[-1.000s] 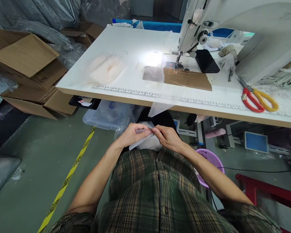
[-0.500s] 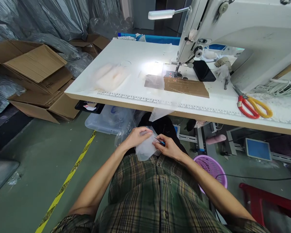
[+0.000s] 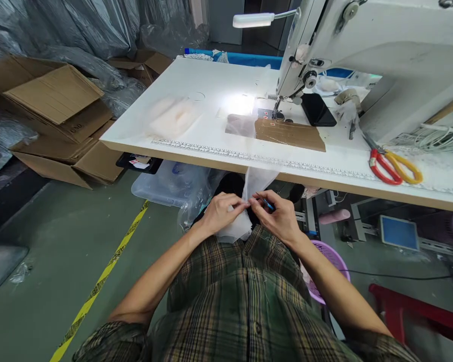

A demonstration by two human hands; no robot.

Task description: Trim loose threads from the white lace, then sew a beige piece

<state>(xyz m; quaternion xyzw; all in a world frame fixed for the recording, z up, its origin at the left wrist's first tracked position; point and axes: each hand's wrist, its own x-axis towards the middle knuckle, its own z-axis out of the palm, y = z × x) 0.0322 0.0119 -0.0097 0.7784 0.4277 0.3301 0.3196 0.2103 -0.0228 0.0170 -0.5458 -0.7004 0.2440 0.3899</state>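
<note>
- The white desk stretches in front of both hands, its near edge just beyond the fingertips.
- The sewing machine stands on it, ahead and to the right of the hands.
- A purple basket sits right of and below the right hand (partly behind the forearm).
- Sheer white fabric lies between and under the hands, near the lap.
- Scissors with red and yellow handles rest well to their right.
- The left hand pinches the fabric, fingertips nearly meeting the other's.
- The right hand pinches there too, curled around a small blue tool (kind unclear).
</note>
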